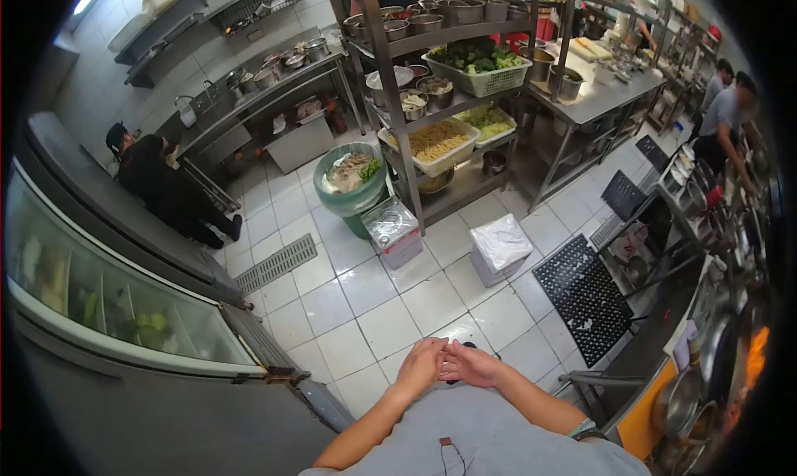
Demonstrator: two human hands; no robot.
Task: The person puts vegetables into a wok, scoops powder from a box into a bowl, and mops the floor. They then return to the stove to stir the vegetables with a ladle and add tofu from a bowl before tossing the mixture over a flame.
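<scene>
At bottom centre, the left hand [422,365] and right hand [471,366] meet, loosely open, gripping nothing visible, seemingly resting; right of centre, a box [486,268] wears plastic [503,240], probably against splashes.

Looks like a commercial kitchen, built around a steel shelving rack [403,136] stocked with a broccoli basket [490,84] and steel pots [397,31]. Shows a steel counter [249,101] with a faucet [184,102] left of the rack, plus pans [682,393] near a flame [757,356] well to its right.
</scene>
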